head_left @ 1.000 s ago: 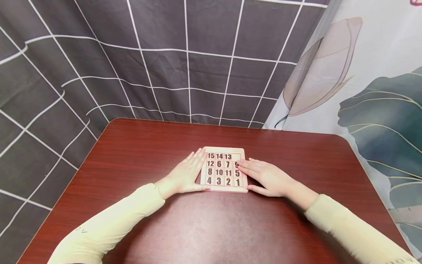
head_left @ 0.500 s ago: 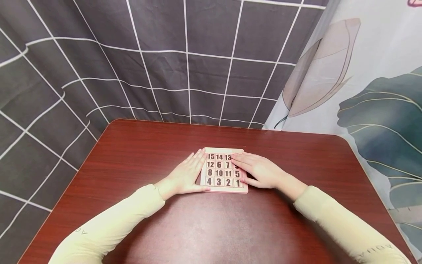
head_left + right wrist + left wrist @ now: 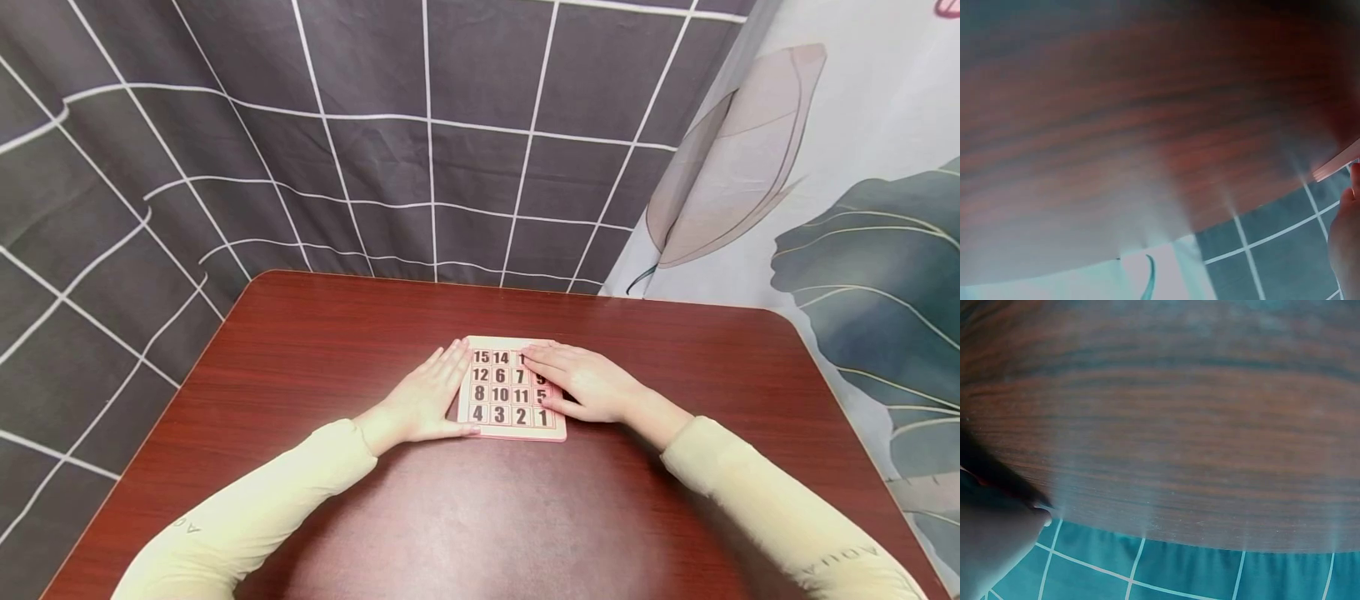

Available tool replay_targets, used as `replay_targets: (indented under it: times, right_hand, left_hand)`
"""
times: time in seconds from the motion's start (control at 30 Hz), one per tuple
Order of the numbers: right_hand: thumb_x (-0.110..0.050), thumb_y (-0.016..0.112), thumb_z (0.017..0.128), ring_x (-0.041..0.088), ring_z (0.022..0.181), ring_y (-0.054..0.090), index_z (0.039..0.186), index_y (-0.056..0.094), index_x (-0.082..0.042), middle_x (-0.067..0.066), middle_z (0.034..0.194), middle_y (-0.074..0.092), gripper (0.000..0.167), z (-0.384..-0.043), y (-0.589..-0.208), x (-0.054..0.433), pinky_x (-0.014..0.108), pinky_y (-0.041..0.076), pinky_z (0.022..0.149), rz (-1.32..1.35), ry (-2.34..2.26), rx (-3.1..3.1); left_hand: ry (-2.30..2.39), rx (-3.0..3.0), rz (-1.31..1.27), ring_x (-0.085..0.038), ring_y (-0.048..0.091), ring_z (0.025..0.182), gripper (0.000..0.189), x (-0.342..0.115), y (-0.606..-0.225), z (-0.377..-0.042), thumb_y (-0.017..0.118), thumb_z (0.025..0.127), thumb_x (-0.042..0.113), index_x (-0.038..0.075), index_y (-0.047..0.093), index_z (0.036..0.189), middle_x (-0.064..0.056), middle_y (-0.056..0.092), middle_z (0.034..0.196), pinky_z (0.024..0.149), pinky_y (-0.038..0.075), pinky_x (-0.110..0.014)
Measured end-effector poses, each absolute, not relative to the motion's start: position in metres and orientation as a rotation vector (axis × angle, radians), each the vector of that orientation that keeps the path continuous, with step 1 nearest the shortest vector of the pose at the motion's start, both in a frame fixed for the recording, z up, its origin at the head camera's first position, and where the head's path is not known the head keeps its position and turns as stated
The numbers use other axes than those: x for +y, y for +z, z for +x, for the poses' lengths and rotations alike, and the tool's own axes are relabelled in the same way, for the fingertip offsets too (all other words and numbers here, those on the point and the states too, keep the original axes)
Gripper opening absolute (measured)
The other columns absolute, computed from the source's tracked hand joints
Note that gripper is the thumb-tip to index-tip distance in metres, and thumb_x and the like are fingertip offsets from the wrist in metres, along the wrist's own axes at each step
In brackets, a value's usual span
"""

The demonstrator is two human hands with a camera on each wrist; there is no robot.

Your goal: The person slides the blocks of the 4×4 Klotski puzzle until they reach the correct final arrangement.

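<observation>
A number sliding puzzle with a pale frame and dark numerals lies flat on the table, mid-table in the head view. My left hand rests along its left edge, straight fingers at the upper left side and thumb at the lower left corner. From the right, my right hand lays its extended fingers over the top right part, partly covering the 13 and 9 tiles. Its thumb touches the 5 tile. The top right cell is hidden under those fingers. Part of each hand shows at the edge of its wrist view.
The reddish-brown wooden table has rounded far corners. Behind and to the left hangs a dark grid-patterned curtain. A white curtain with leaf prints hangs at the right.
My right hand has moved up and left over the puzzle, its thumb leaving the lower right corner. Its fingers now cover the top right cell. The left hand has stayed in place.
</observation>
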State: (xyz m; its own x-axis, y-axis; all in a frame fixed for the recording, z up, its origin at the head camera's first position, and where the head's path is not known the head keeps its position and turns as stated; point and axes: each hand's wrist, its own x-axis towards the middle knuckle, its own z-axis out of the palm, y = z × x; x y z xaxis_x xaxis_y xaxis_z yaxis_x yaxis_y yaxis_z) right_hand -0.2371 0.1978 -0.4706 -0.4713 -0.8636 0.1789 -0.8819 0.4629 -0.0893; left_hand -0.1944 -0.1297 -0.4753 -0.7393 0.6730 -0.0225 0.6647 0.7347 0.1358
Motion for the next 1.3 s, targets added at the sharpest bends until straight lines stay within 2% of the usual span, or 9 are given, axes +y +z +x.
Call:
replay_targets:
  times: [0.2,0.43,0.57,0.83,1.3]
  right_hand:
    - [-0.036,0.073,0.098,0.033,0.148,0.054,0.15,0.059,-0.002,0.013,0.158,0.058,0.064,-0.235,-0.473,0.214,0.054,0.043,0.122,1.533,0.254,-2.556]
    - [-0.038,0.073,0.098,0.031,0.15,0.053,0.151,0.058,-0.004,0.012,0.159,0.057,0.065,-0.235,-0.476,0.218,0.055,0.042,0.123,1.525,0.257,-2.55]
    - [-0.036,0.073,0.097,0.034,0.15,0.052,0.152,0.057,-0.003,0.013,0.159,0.056,0.066,-0.236,-0.476,0.213,0.056,0.042,0.123,1.537,0.273,-2.539]
    - [-0.036,0.072,0.098,0.03,0.15,0.052,0.153,0.057,-0.004,0.011,0.159,0.057,0.065,-0.24,-0.473,0.189,0.051,0.041,0.125,1.584,0.316,-2.52]
    - [-0.037,0.07,0.099,0.027,0.149,0.054,0.152,0.058,-0.005,0.011,0.159,0.057,0.063,-0.242,-0.47,0.17,0.05,0.041,0.125,1.62,0.277,-2.55]
  left_hand:
    - [0.164,2.869,1.111,-0.04,0.017,0.165,0.117,-0.13,-0.476,-0.195,0.064,0.094,0.071,-0.011,0.018,0.165,-0.028,0.016,0.175,0.136,0.02,-0.05]
    - [0.198,2.861,1.106,-0.04,0.016,0.165,0.118,-0.13,-0.477,-0.195,0.065,0.093,0.07,-0.011,0.018,0.165,-0.029,0.017,0.175,0.136,0.02,-0.051]
    - [0.192,2.858,1.101,-0.041,0.016,0.165,0.117,-0.131,-0.477,-0.195,0.065,0.093,0.069,-0.011,0.018,0.165,-0.029,0.017,0.175,0.136,0.02,-0.052]
    - [0.197,2.861,1.105,-0.04,0.017,0.165,0.117,-0.131,-0.476,-0.195,0.065,0.094,0.069,-0.01,0.018,0.165,-0.028,0.016,0.175,0.136,0.02,-0.051]
    - [0.161,2.857,1.091,-0.038,0.014,0.166,0.118,-0.13,-0.479,-0.196,0.063,0.094,0.071,-0.009,0.015,0.166,-0.026,0.014,0.176,0.136,0.019,-0.049]
